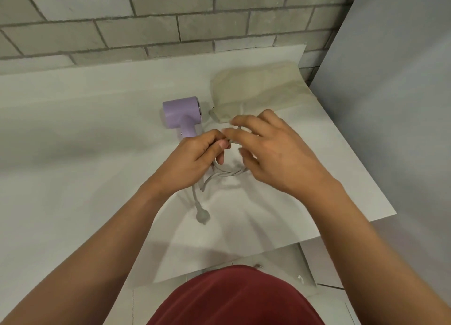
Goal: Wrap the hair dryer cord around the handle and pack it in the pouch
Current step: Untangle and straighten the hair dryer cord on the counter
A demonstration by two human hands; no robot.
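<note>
Plug (203, 217) lay nearest on the white table (73, 134), free end of the cord (220, 173) trailing to it in loose loops. Left hand (192, 158) curled around the cord below the handle. Right hand (275, 149) half spread over a loop; blurred, so could not tell if it pinched. Hair dryer (181, 114) lay flat beyond, unwrapped. Pouch (258, 92) furthest, just beside it. Advice: pin the handle, keep turns snug and side by side, plug last.

Lilac dryer (181, 113), grey cord (220, 174), beige pouch (256, 90).
The dryer lies on its side, handle toward the person. The cord is loosely looped, unwrapped, its plug (202, 217) nearest. The pouch lies crumpled just beside the dryer.
</note>
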